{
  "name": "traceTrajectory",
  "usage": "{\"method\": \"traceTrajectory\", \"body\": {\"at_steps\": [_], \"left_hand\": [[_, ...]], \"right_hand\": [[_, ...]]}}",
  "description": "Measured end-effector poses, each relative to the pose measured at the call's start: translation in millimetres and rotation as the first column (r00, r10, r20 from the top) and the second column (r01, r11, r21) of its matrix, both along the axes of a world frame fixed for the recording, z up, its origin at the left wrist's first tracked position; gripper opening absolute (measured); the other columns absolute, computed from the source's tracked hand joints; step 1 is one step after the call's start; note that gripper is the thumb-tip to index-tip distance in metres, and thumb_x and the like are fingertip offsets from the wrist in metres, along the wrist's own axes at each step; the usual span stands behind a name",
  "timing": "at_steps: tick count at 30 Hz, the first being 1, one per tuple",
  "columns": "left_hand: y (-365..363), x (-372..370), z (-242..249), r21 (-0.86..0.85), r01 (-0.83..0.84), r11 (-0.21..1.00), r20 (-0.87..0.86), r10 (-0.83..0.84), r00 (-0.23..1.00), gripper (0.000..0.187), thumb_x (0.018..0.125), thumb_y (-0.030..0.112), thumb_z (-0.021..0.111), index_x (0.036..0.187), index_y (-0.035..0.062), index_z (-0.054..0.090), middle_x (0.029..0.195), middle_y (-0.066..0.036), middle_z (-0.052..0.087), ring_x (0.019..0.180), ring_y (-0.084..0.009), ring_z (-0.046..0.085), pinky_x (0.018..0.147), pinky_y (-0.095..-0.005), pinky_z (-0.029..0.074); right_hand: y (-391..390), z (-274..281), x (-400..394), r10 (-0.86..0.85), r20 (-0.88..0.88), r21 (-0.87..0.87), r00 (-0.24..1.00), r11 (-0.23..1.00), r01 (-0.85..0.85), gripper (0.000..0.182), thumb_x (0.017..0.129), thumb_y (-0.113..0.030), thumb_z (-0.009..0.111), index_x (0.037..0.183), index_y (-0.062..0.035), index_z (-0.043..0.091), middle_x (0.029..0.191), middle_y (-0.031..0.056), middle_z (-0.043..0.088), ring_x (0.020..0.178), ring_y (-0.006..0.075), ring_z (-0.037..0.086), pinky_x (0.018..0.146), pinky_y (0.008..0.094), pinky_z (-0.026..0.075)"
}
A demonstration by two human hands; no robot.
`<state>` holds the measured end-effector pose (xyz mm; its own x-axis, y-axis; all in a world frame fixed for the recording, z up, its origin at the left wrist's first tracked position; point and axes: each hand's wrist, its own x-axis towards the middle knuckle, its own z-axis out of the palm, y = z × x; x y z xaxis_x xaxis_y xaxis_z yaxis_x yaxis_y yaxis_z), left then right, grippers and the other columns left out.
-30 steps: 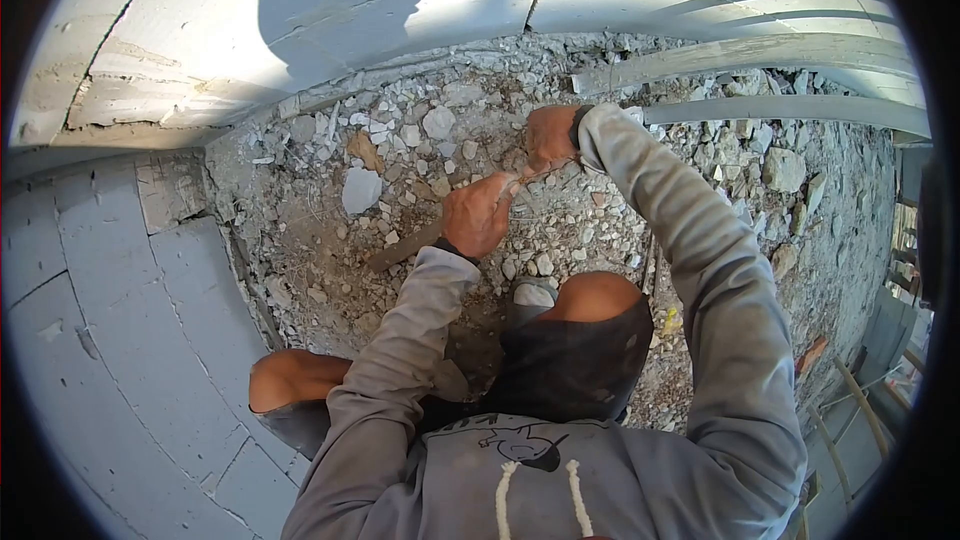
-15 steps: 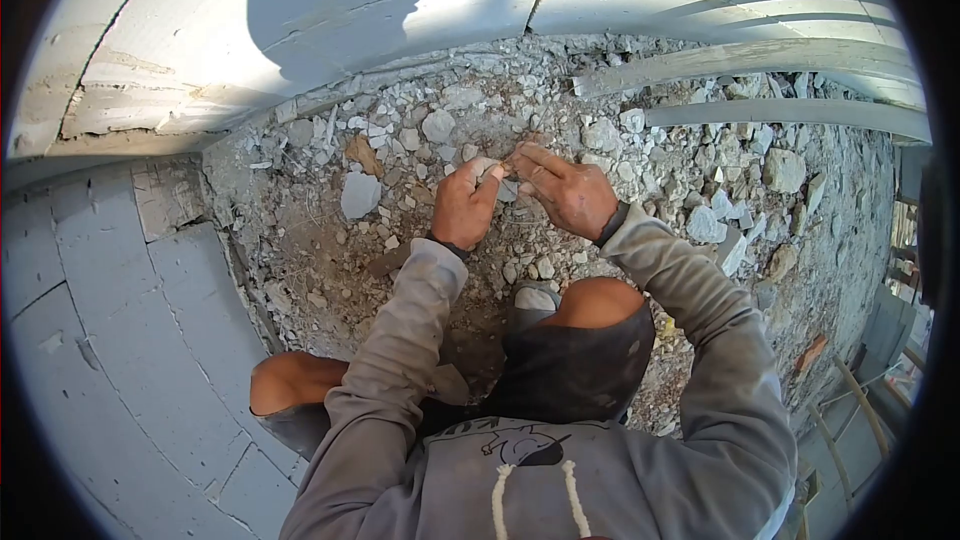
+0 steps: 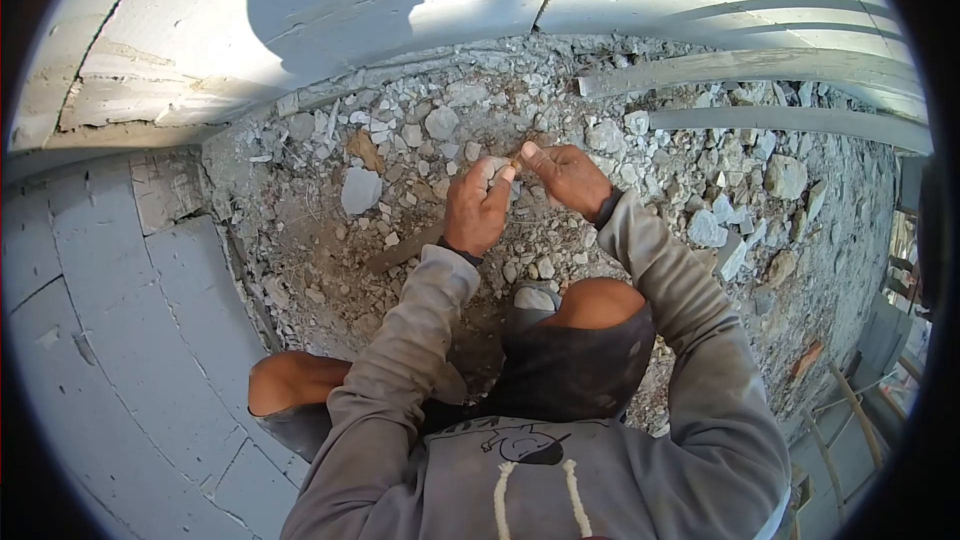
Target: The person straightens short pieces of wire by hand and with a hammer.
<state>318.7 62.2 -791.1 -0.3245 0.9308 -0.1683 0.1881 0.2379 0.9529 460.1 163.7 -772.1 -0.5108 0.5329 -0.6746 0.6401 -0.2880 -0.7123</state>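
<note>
My left hand [image 3: 476, 208] is closed, thumb and forefinger pinched together above the rubble. My right hand [image 3: 569, 180] is closed too, its thumb and fingertips meeting just beside the left fingertips. Between the two pinches is something small, thin and brownish, too small to name. Broken stones and grit [image 3: 560, 260] lie under both hands. Left of my left hand rests a flat pale stone [image 3: 361, 190], with a brown piece [image 3: 364, 152] just above it. A flat strip [image 3: 404, 249], partly hidden by my left wrist, lies on the dirt.
A pale block wall [image 3: 180, 50] runs along the far side, and a grey block wall [image 3: 120, 340] stands at the left. Two long boards, an upper one [image 3: 740, 68] and a lower one [image 3: 780, 120], lie at the far right. Larger stones [image 3: 786, 176] are scattered there.
Both hands have shifted slightly. The right hand has moved a little right, its fingers now curled rather than stretched over the left fingertips. The left hand has turned a little, staying pinched.
</note>
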Motion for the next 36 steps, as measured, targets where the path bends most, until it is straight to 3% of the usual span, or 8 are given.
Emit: {"method": "traceTrajectory", "body": {"at_steps": [1, 8, 17, 20, 27, 31, 32, 36], "left_hand": [[0, 1, 2, 0.033, 0.023, 0.999, -0.021, -0.022, 1.0, 0.018, 0.09, 0.017, 0.053, 0.094, 0.0013, 0.06, 0.061, -0.005, 0.055, 0.053, -0.0143, 0.05, 0.052, -0.0298, 0.041], [-5, -2, -13, 0.042, 0.019, 0.999, -0.318, -0.005, 0.948, 0.02, 0.089, 0.019, 0.055, 0.093, 0.001, 0.061, 0.061, -0.01, 0.057, 0.054, -0.0176, 0.054, 0.054, -0.0321, 0.043], [-4, -18, -5, -0.06, 0.01, 0.998, 0.08, -0.005, 0.997, 0.035, 0.092, 0.033, 0.051, 0.106, 0.0031, 0.062, 0.059, -0.006, 0.055, 0.052, -0.0148, 0.051, 0.052, -0.0291, 0.04], [-4, -26, 14, -0.137, -0.134, 0.981, 0.453, 0.182, 0.873, 0.051, 0.096, 0.046, 0.038, 0.114, 0.0035, 0.06, 0.056, 0.008, 0.036, 0.047, -0.0019, 0.028, 0.043, -0.0196, 0.022], [7, -33, 25, 0.14, -0.215, 0.966, 0.723, 0.048, 0.689, 0.091, 0.079, 0.073, 0.039, 0.127, -0.0046, 0.044, 0.06, 0.006, 0.042, 0.046, -0.0015, 0.031, 0.041, -0.017, 0.025], [24, -33, 71, 0.254, -0.144, 0.956, 0.501, -0.002, 0.866, 0.062, 0.087, 0.045, 0.058, 0.125, -0.0025, 0.049, 0.074, 0.005, 0.052, 0.059, -0.0005, 0.041, 0.053, -0.0147, 0.032], [25, -34, 84, 0.172, -0.195, 0.966, 0.674, 0.029, 0.738, 0.046, 0.087, 0.026, 0.064, 0.121, -0.0011, 0.053, 0.084, 0.002, 0.059, 0.072, -0.0036, 0.05, 0.065, -0.0177, 0.039], [41, -37, 129, 0.288, -0.164, 0.943, 0.351, 0.055, 0.935, 0.027, 0.088, 0.021, 0.062, 0.106, 0.0009, 0.062, 0.093, -0.003, 0.062, 0.086, -0.0117, 0.056, 0.079, -0.0268, 0.045]], "right_hand": [[1, 2, 1, -0.001, 0.001, -0.003, 1.0, 1.0, 0.001, 0.045, 0.091, -0.042, 0.047, 0.088, -0.0003, 0.063, 0.075, 0.0165, 0.064, 0.064, 0.03, 0.062, 0.064, 0.0392, 0.047], [-8, 24, 12, 0.351, 0.044, 0.573, 0.935, 0.758, -0.311, 0.027, 0.085, -0.032, 0.056, 0.083, -0.0053, 0.063, 0.079, 0.0165, 0.061, 0.079, 0.0354, 0.059, 0.068, 0.0448, 0.046], [-3, 30, -5, 0.358, -0.085, 0.634, 0.93, 0.739, -0.227, 0.011, 0.081, -0.016, 0.059, 0.083, -0.0052, 0.06, 0.076, 0.0152, 0.059, 0.075, 0.0368, 0.057, 0.066, 0.0445, 0.045], [-12, 27, -13, 0.194, -0.27, 0.525, 0.943, 0.851, -0.025, 0.013, 0.084, -0.017, 0.058, 0.082, -0.0042, 0.059, 0.066, 0.0117, 0.056, 0.064, 0.0285, 0.058, 0.06, 0.0385, 0.044], [-3, 76, -32, -0.074, -0.387, 0.027, 0.919, 0.995, 0.092, 0.019, 0.092, -0.017, 0.05, 0.081, -0.0035, 0.057, 0.057, -0.0012, 0.049, 0.049, 0.0073, 0.042, 0.046, 0.0249, 0.034], [5, 114, -38, -0.306, -0.501, -0.375, 0.81, 0.92, 0.116, 0.018, 0.094, -0.018, 0.048, 0.085, -0.005, 0.057, 0.057, -0.0002, 0.049, 0.04, 0.005, 0.035, 0.037, 0.0201, 0.026], [5, 122, -39, -0.317, -0.538, -0.391, 0.781, 0.915, 0.102, 0.019, 0.094, -0.019, 0.048, 0.085, -0.005, 0.057, 0.058, 0.001, 0.049, 0.036, 0.0051, 0.032, 0.034, 0.02, 0.023], [8, 165, -37, -0.453, -0.578, -0.496, 0.679, 0.856, 0.148, 0.022, 0.094, -0.021, 0.047, 0.085, -0.0039, 0.057, 0.058, 0.0, 0.047, 0.037, 0.0055, 0.029, 0.035, 0.0195, 0.025]]}}
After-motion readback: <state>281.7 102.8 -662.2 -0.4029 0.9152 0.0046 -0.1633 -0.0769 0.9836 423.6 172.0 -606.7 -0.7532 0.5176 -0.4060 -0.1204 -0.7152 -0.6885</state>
